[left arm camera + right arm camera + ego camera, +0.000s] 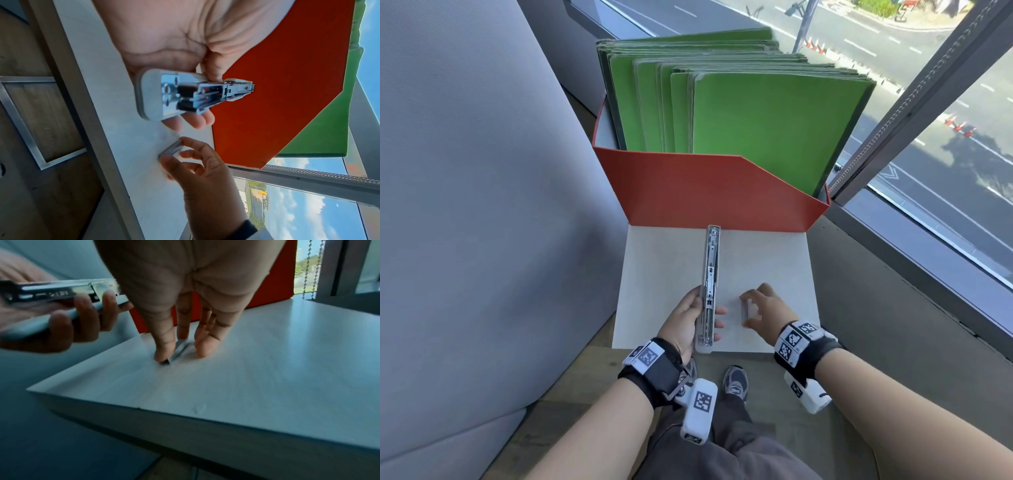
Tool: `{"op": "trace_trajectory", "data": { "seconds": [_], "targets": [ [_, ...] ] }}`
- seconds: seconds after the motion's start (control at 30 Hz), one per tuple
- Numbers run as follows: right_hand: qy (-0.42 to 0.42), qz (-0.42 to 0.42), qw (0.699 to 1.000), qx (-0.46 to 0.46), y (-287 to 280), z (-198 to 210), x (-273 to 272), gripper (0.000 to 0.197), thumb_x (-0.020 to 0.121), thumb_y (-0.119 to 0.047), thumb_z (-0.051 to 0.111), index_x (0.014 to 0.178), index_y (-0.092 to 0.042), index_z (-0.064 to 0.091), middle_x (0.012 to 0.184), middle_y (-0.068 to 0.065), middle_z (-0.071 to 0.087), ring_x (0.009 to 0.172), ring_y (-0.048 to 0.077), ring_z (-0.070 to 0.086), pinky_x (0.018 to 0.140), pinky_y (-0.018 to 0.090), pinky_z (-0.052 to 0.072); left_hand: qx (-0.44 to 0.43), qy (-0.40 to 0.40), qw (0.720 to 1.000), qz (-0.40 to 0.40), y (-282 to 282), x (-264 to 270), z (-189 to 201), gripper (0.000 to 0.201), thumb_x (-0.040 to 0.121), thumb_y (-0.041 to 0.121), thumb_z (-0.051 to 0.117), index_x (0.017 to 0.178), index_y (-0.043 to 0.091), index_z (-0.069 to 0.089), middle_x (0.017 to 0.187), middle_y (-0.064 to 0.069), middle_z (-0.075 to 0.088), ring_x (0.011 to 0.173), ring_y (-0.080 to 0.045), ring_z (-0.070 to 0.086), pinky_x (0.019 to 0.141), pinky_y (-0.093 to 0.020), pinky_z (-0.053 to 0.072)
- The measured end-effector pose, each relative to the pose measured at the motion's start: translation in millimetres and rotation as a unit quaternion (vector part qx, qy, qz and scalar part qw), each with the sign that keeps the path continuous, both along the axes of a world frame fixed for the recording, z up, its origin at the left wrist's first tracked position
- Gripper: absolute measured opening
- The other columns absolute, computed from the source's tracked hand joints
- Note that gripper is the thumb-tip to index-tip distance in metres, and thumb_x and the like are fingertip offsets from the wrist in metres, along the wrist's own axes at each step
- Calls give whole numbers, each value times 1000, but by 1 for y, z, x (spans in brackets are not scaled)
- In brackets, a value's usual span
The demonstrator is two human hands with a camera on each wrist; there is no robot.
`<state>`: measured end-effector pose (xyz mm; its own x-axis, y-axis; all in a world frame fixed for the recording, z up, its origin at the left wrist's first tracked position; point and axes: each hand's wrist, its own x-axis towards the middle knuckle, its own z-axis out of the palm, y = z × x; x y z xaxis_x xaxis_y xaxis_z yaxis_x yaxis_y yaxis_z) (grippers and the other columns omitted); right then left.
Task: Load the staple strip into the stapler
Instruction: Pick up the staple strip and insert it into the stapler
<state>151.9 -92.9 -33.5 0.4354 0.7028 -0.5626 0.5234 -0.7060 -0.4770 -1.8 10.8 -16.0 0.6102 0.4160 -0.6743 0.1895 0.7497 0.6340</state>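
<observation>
The right hand's (767, 310) fingers (164, 352) pinch the two ends of a short staple strip (178, 352), thumb at the near end and fingertips at the far end. The strip lies on the white bench (774, 260), at most barely lifted. It looks light, thin and brittle; glued staples probably snap if bent, so gripping end to end, or along the long sides, seems safest. Just beside it, the left hand (683, 325) curls its fingers round the stapler (709, 284), which is swung fully open with its metal channel facing up. Behind stands a red box (705, 192) of green folders (774, 113), beside a window.
</observation>
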Motion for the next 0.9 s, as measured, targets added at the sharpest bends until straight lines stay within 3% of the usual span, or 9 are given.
{"op": "trace_trajectory", "data": {
  "seconds": [0.1, 0.17, 0.27, 0.4, 0.47, 0.63, 0.9],
  "targets": [
    [21, -45, 998, 26, 2, -1, 3, 35, 75, -7, 72, 106, -13, 58, 109, 8, 57, 83, 22, 57, 75, 30, 49, 0, 9, 1000, -8, 0, 2, -1, 27, 99, 21, 35, 110, 29, 58, 83, -7, 74, 65, -21, 66, 64, -37, 54],
    [37, -77, 995, 48, 1, 2, 6, 21, 77, -4, 68, 93, -15, 60, 95, 10, 65, 74, 21, 57, 71, 31, 49, -1, 17, 1000, -13, 0, 3, -1, 26, 100, 22, 33, 107, 29, 58, 85, -6, 74, 67, -21, 68, 65, -37, 56],
    [86, -121, 983, 110, 3, 19, 10, 16, 81, -2, 62, 83, -18, 57, 77, 5, 69, 63, 20, 62, 65, 33, 53, 1, 25, 1000, -16, 1, 4, 0, 27, 100, 23, 32, 106, 31, 57, 86, -6, 74, 69, -20, 68, 65, -37, 57],
    [189, -157, 941, 231, 17, 51, 8, 15, 82, -4, 66, 86, -16, 60, 84, 20, 73, 68, 29, 69, 70, 42, 58, 4, 27, 1000, -14, 0, 8, 1, 26, 101, 24, 32, 111, 28, 56, 89, -8, 70, 71, -22, 65, 64, -37, 54],
    [212, -141, 934, 252, 25, 61, 1, 15, 81, -5, 68, 87, -16, 60, 85, 21, 72, 72, 36, 70, 70, 43, 59, 12, 28, 999, -16, -2, 11, 1, 24, 99, 23, 38, 113, 26, 57, 91, -8, 68, 71, -22, 64, 63, -36, 53],
    [185, -112, 948, 233, 33, 65, -9, 14, 80, -6, 68, 86, -17, 61, 85, 18, 70, 69, 33, 70, 70, 46, 61, 14, 24, 1000, -12, -4, 16, 2, 23, 95, 20, 47, 114, 25, 60, 91, -10, 65, 66, -20, 65, 59, -34, 54],
    [147, -89, 960, 222, 35, 69, -9, 17, 79, -5, 66, 88, -19, 61, 85, 13, 71, 66, 27, 69, 66, 39, 59, 14, 31, 999, -9, -3, 15, 3, 25, 94, 16, 47, 113, 26, 61, 85, -8, 67, 68, -23, 64, 62, -36, 54]
  ]
}}
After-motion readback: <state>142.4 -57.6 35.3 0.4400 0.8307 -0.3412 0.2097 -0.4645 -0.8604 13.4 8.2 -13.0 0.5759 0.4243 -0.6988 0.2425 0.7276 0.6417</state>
